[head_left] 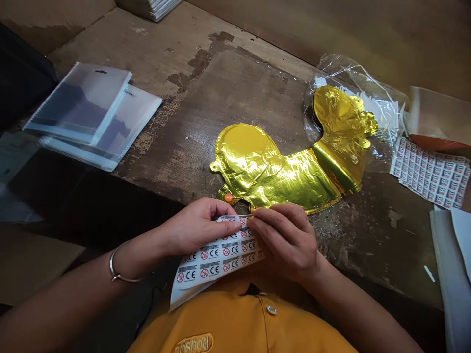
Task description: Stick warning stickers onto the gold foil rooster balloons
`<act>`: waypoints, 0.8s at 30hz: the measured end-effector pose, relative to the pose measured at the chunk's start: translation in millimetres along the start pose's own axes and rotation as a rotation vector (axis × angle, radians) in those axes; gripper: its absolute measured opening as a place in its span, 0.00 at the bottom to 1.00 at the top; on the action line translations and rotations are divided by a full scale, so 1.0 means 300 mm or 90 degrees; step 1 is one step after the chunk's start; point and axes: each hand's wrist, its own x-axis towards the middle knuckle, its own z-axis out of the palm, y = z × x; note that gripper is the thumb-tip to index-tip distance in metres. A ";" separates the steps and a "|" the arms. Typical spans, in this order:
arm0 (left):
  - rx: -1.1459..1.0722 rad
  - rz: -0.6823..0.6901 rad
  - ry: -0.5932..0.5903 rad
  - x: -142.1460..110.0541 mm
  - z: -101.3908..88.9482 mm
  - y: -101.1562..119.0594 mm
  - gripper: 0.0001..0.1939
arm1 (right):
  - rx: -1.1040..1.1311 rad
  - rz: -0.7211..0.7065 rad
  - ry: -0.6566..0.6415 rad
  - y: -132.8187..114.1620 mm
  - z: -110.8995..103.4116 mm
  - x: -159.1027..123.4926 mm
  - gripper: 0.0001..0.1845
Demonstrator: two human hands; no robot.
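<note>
A white sheet of CE warning stickers [215,260] is held close to my body. My left hand [195,226] grips its upper edge, thumb on top. Beside it, my right hand [285,240] pinches at the sheet's top edge, fingers pressed together on a sticker. Just beyond both hands a flat gold foil balloon [272,169] lies on the worn wooden table [206,108]. A second gold foil balloon [344,122] overlaps it at the right, partly inside a clear plastic bag [368,86].
A stack of clear header bags [91,110] lies at the left. Another sheet of small stickers [430,171] sits at the right, with white paper [452,255] below it. The table's front edge runs diagonally near my hands.
</note>
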 end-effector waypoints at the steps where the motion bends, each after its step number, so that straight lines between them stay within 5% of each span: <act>1: 0.008 0.000 0.004 0.001 0.000 0.001 0.15 | 0.024 0.019 -0.006 -0.001 -0.001 0.007 0.11; 8: 0.031 0.018 0.010 0.004 0.000 -0.002 0.15 | 0.022 0.125 -0.017 -0.015 -0.008 0.030 0.15; 14: 0.003 0.012 0.004 0.007 0.001 -0.015 0.15 | -0.064 0.052 -0.034 -0.022 -0.015 -0.011 0.18; 19: -0.018 0.006 -0.002 0.006 0.002 -0.018 0.15 | -0.048 0.038 -0.036 -0.021 -0.023 -0.010 0.15; 24: 0.018 0.020 0.001 0.009 0.001 -0.015 0.14 | 0.054 0.124 -0.017 -0.025 -0.009 0.020 0.09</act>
